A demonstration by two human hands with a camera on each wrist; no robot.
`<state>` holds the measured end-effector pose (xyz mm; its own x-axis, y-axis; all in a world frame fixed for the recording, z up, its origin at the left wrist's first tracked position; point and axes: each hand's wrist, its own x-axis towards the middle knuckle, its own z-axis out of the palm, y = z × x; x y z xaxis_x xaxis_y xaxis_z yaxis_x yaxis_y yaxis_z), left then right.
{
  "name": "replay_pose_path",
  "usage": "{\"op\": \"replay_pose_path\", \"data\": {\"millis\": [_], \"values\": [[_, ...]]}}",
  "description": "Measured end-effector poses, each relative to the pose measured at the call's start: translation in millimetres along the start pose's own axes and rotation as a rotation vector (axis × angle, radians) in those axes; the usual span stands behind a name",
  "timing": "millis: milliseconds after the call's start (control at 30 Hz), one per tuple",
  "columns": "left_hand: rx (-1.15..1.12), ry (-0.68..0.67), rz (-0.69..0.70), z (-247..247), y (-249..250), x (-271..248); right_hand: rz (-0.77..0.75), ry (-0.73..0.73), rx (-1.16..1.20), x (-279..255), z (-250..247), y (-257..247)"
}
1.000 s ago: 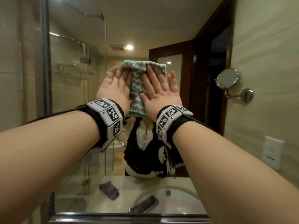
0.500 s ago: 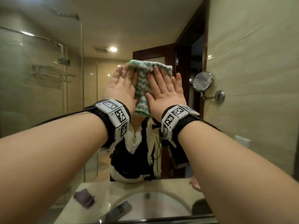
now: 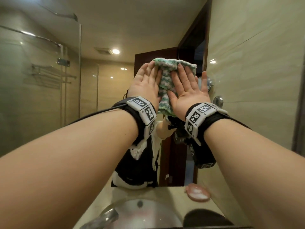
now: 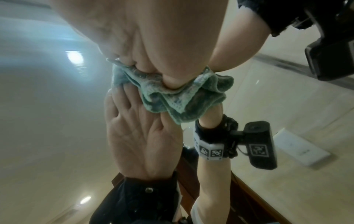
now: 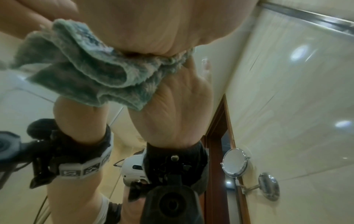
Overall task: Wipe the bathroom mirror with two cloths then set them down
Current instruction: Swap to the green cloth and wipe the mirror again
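A green and white knitted cloth [image 3: 165, 83] lies flat against the bathroom mirror [image 3: 49, 96] at about head height. My left hand [image 3: 145, 83] presses its left side with straight fingers. My right hand [image 3: 186, 90] presses its right side, fingers straight and spread. In the left wrist view the cloth [image 4: 172, 94] is bunched between my left hand [image 4: 153, 37] and the hand's reflection. The right wrist view shows the cloth [image 5: 86, 75] folded under my right hand [image 5: 153, 22]. I can make out only this one cloth.
Below the mirror are a white sink basin [image 3: 140, 212], a metal faucet [image 3: 102, 219] and a pink soap dish [image 3: 198, 194]. A round wall-mounted mirror [image 5: 234, 162] juts from the tiled right wall [image 3: 255, 80], close to my right hand.
Both hands have slid the cloth to the right across the mirror, toward the right wall. The purple cloth on the counter has left the view.
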<state>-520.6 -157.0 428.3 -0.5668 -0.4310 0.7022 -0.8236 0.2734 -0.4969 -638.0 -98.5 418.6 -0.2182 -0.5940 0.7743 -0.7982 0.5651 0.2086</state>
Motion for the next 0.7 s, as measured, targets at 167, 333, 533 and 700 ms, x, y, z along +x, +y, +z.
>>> {"op": "replay_pose_path", "data": {"millis": [167,333,533,700], "values": [[0.0,0.014,-0.012,-3,5,-1,0.023,0.02,0.013,-3,5,3],[0.068,-0.017,0.035,6,3,-15,0.019,-0.001,0.053,-20,17,-9],[0.081,-0.051,0.058,29,-2,-39,-0.023,-0.013,0.108,-42,29,-31],[0.061,-0.077,0.077,41,-15,-48,-0.047,0.01,0.131,-46,33,-50]]}}
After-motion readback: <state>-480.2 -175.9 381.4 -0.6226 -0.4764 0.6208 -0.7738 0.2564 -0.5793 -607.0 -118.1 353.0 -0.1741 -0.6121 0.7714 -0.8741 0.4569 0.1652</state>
